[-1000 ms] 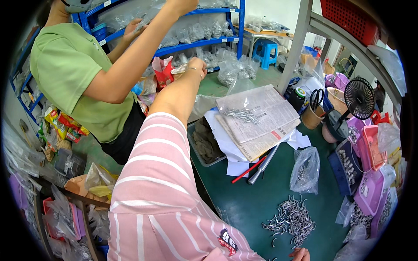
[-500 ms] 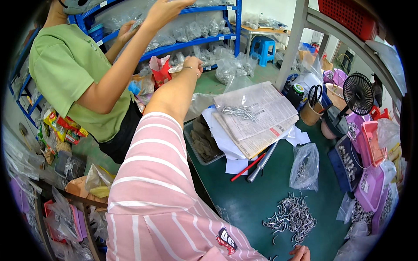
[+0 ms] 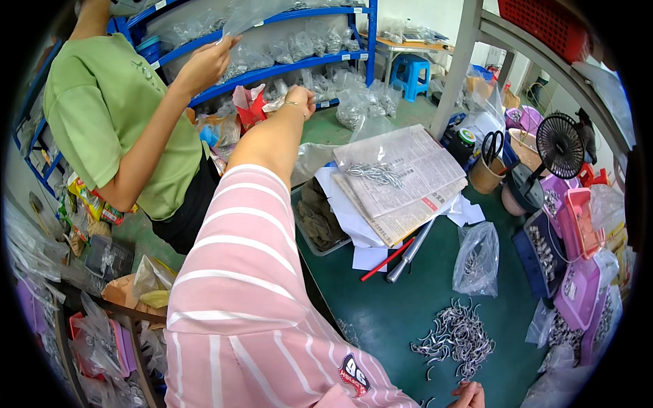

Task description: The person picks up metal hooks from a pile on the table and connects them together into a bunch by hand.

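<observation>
My left arm, in a pink striped sleeve, reaches forward past the table's left edge. My left hand [image 3: 299,103] is closed at its end, and what it holds, if anything, is hidden. At the bottom edge my right hand [image 3: 469,394] shows only in part, with its fingers curled together beside a loose pile of curved silvery metal pieces [image 3: 459,338]. Whether a piece is pinched in them I cannot make out. Behind the pile lies a clear plastic bag [image 3: 476,262] with some metal pieces in it. More curved metal pieces [image 3: 374,175] rest on a newspaper [image 3: 425,160].
A co-worker in a green shirt [image 3: 102,102] stands at the left, holding up a clear plastic bag [image 3: 253,16]. A red pen [image 3: 386,260] and a metal rod tool [image 3: 408,257] lie by the newspaper. A black fan [image 3: 559,144] and parts bins [image 3: 578,292] line the right side.
The co-worker's raised arm has come down, and a clear bag now shows in their grip. My left hand has barely shifted; my right hand stays beside the pile.
</observation>
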### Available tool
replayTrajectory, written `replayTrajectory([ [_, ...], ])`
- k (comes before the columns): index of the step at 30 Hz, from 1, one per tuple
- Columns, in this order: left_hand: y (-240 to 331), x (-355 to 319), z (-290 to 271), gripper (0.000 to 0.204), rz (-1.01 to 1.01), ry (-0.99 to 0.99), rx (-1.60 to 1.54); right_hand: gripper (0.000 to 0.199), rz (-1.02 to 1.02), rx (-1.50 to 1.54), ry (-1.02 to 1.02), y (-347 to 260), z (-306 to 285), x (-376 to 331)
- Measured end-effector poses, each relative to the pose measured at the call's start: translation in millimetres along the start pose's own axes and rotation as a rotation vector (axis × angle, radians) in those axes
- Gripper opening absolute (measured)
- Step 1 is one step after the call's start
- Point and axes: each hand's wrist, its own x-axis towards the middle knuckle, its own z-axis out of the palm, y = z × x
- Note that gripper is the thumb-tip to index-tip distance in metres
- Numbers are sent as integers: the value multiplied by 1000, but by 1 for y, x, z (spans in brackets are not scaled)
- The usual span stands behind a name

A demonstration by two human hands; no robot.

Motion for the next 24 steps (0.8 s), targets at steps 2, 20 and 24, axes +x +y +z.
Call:
replayTrajectory([
  [2,2,-6,5,9,-20,37,29,27,-1,3,1,2,-1,0],
  [20,-1,27,11,41,32,90,76,27,50,-31,13,-2,0,-4],
  [24,-4,20,12,41,66,97,66,27,71,-31,12,-7,2,-4],
])
